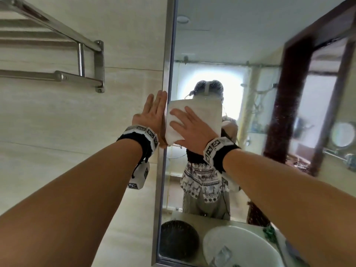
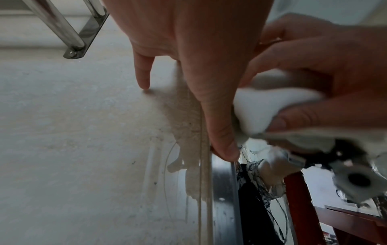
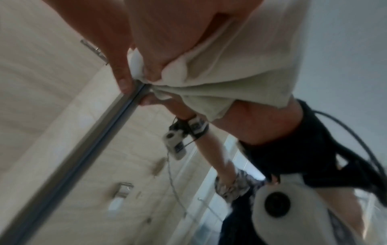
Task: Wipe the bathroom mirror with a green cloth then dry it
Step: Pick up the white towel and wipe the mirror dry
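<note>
A folded off-white cloth (image 1: 202, 112) lies flat against the mirror (image 1: 240, 45) close to its left metal frame (image 1: 167, 54). My right hand (image 1: 192, 130) presses it to the glass with fingers spread, and the thumb hooks the lower edge. In the left wrist view the cloth (image 2: 272, 106) bulges between that thumb and forefinger. My left hand (image 1: 154, 108) lies flat on the tiled wall, fingers straight, its thumb (image 2: 226, 149) touching the frame (image 2: 224, 190). The right wrist view shows the cloth (image 3: 240, 66) bunched under my palm. No green cloth is in view.
A steel towel rack (image 1: 81, 54) juts from the wall at upper left. Low in the mirror I see the reflected white basin (image 1: 240, 245) and a dark round object (image 1: 179, 237). A round wall mirror (image 1: 342, 133) and a dark door frame (image 1: 285, 112) are reflected at right.
</note>
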A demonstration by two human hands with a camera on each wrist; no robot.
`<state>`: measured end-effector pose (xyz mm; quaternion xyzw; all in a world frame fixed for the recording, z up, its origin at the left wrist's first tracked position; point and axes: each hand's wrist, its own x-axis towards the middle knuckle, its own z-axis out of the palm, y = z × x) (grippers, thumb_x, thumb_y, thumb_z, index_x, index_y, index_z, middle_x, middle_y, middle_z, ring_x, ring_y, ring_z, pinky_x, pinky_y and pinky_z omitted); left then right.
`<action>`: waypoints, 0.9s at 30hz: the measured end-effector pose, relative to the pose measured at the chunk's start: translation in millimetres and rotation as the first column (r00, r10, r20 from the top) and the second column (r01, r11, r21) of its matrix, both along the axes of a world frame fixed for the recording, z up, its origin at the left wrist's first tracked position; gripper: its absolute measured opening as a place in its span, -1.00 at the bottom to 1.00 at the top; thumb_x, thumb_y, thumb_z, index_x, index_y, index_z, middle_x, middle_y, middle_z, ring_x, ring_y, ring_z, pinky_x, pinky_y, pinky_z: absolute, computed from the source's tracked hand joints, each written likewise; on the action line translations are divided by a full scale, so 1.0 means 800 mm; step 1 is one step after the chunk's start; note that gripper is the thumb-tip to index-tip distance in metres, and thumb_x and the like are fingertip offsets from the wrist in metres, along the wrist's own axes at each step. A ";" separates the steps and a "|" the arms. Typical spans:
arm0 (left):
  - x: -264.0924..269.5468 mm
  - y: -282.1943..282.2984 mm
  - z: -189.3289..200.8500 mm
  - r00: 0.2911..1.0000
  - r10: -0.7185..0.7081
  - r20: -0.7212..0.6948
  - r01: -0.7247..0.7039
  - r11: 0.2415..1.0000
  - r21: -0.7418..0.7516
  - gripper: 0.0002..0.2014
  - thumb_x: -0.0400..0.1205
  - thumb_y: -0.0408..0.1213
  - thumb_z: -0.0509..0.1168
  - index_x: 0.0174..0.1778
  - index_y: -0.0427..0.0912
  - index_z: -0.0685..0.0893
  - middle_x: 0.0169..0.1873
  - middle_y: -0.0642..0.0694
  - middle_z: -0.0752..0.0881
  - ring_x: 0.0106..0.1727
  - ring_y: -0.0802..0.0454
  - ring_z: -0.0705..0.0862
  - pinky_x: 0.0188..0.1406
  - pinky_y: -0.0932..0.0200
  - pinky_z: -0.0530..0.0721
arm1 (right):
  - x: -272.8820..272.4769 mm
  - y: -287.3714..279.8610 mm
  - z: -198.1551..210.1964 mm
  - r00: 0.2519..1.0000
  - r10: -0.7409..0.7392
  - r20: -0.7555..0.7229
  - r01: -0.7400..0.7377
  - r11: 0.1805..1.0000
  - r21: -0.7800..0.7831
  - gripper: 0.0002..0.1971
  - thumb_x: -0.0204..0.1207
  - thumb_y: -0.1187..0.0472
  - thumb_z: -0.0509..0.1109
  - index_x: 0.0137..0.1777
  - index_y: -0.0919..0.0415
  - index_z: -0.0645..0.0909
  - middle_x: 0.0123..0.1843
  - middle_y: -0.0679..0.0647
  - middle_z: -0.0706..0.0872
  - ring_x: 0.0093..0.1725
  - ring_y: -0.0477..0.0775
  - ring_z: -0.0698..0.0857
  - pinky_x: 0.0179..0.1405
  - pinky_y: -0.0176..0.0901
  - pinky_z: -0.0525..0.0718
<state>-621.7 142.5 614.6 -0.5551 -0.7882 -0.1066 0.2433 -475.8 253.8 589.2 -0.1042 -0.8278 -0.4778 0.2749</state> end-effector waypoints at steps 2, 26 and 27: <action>0.002 -0.003 -0.001 1.000 -0.006 0.005 0.006 1.000 -0.003 0.61 0.14 0.18 0.67 0.56 -0.13 -0.63 0.61 0.02 -0.57 0.68 -0.09 -0.41 0.41 -0.26 0.55 | 0.007 -0.002 0.037 0.997 -0.073 0.031 0.071 0.994 0.079 -0.37 0.34 -0.21 0.55 0.35 0.08 0.61 0.52 0.21 0.49 0.54 0.28 0.42 0.62 0.42 0.10; 0.004 0.004 -0.013 0.997 -0.027 0.065 0.023 0.997 0.071 0.54 0.21 0.09 0.67 0.60 -0.06 -0.59 0.65 0.07 -0.49 0.71 -0.06 -0.32 0.36 -0.23 0.54 | -0.008 -0.019 -0.043 0.920 -0.148 -0.364 0.096 0.983 -0.157 -0.38 0.62 -0.17 0.19 0.67 -0.05 0.26 0.75 0.11 0.09 0.71 0.37 -0.02 0.53 0.63 -0.09; 0.005 0.005 -0.015 0.998 -0.019 0.058 0.015 0.997 0.074 0.53 0.23 0.10 0.65 0.60 -0.06 -0.59 0.65 0.07 -0.49 0.72 -0.06 -0.30 0.33 -0.20 0.55 | -0.009 -0.022 -0.052 0.912 -0.153 -0.381 0.092 0.981 -0.173 -0.38 0.63 -0.17 0.18 0.67 -0.04 0.25 0.75 0.11 0.08 0.71 0.36 -0.02 0.53 0.62 -0.08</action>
